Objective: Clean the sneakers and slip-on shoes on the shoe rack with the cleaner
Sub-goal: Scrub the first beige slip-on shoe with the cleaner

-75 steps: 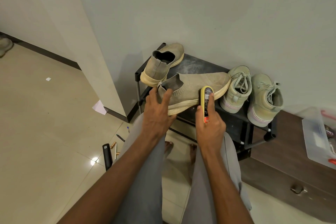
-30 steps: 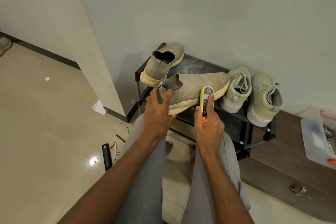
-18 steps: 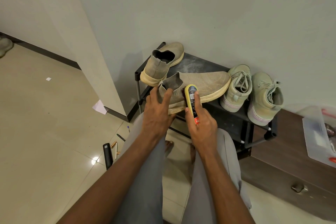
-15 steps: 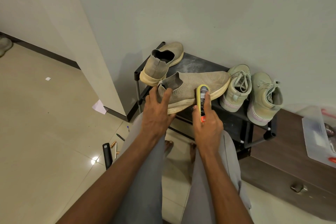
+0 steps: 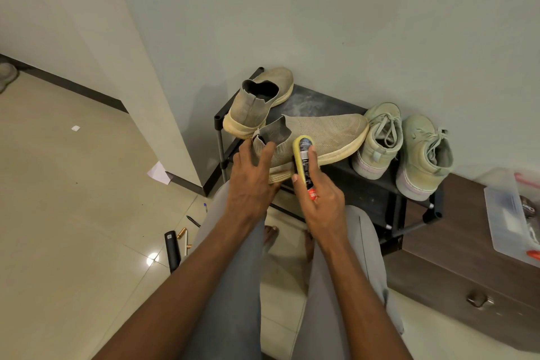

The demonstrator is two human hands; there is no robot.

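From the head camera, the work looks to be at the first pair: the left hand [image 5: 253, 181] grips the heel of a slip-on [image 5: 321, 134] lying sideways across the front of the rack [image 5: 377, 193], fingers curled round its collar, while the right hand [image 5: 321, 202] holds the cleaner [image 5: 304, 164], fingers wrapped round its body, with its yellow sponge end pressed on the knit side near the collar. The second slip-on [image 5: 257, 102] stands at the rack's left rear, and two sneakers [image 5: 403, 146] stand at the right, toes to the wall; by the look of it none of these three is being worked on, so most of the job seems left. Whether any shoe is already clean I cannot tell, as all look equally dull. The slip-on's far side and the sponge face are hidden, the cleaner's label is too small to read, and the rack's lower shelf is mostly blocked by the arms and knees.
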